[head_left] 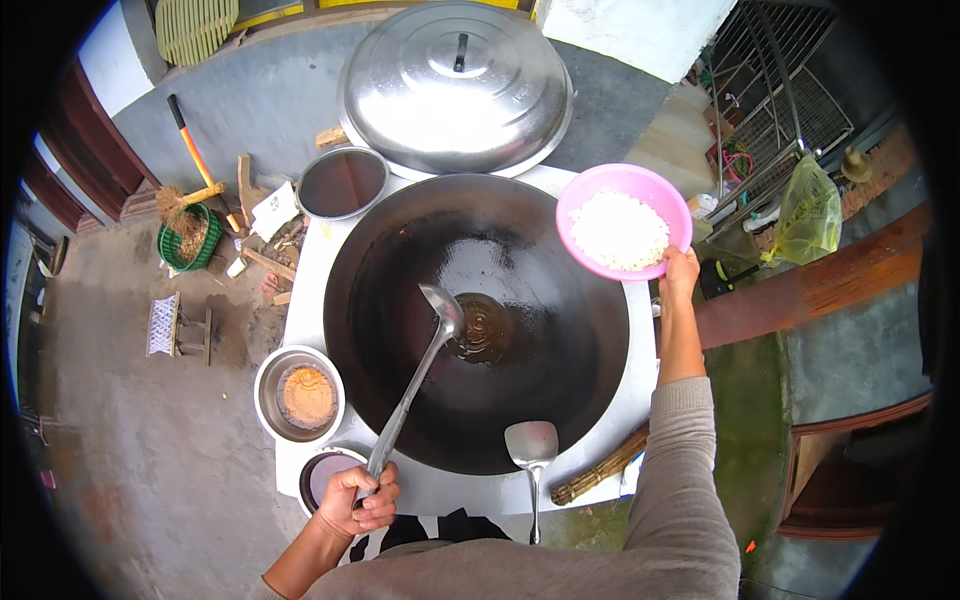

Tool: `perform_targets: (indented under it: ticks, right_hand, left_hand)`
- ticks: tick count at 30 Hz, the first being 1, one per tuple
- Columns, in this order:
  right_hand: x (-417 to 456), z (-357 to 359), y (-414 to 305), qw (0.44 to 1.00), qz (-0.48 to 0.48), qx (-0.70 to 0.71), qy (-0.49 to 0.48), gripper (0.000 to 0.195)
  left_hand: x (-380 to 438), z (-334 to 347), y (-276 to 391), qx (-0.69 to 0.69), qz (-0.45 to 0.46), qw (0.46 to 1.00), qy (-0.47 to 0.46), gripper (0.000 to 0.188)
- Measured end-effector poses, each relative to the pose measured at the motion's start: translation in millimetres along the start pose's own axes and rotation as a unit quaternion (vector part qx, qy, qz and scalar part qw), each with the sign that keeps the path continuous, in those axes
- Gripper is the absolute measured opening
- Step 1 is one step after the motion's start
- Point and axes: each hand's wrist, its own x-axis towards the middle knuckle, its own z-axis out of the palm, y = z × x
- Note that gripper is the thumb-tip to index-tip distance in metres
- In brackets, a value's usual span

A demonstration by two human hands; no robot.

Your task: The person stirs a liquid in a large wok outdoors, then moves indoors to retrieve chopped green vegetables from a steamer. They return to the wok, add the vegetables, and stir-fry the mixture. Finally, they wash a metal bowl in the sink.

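Note:
My left hand [361,496] grips the handle of a metal ladle [409,390], whose bowl hangs tilted over the middle of a large dark wok [555,390]. A small brown pool of liquid [480,330], rippled, lies at the wok's bottom. At the upper right my right hand [679,274] holds the rim of a pink plastic bowl [679,202], over the wok's edge. Inside the bowl is a heap of white chopped food [619,229], too bright to name exactly. A metal wok spatula [532,444] rests across the near rim.
Behind the wok leans a big domed metal lid [457,105]. A pan of dark liquid [343,184] stands at the back left. A bowl with orange-brown contents [307,395] and another bowl [324,472] sit on the white stove top [300,322]. A bundled straw brush [600,466] lies front right.

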Motion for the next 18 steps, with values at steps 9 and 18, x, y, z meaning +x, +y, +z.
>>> perform_targets:
  ticks: [9,18]
  right_hand:
    - [-91,6,50,0.935,-0.086,-0.329,-0.101,0.006]
    - [-179,57,30,0.749,-0.254,-0.586,-0.176,0.011]
  left_hand:
    - [-20,-14,-9,0.026,0.011,0.999,-0.039,0.009]
    - [-38,-22,-19,0.033,0.028,0.998,-0.035,0.010]
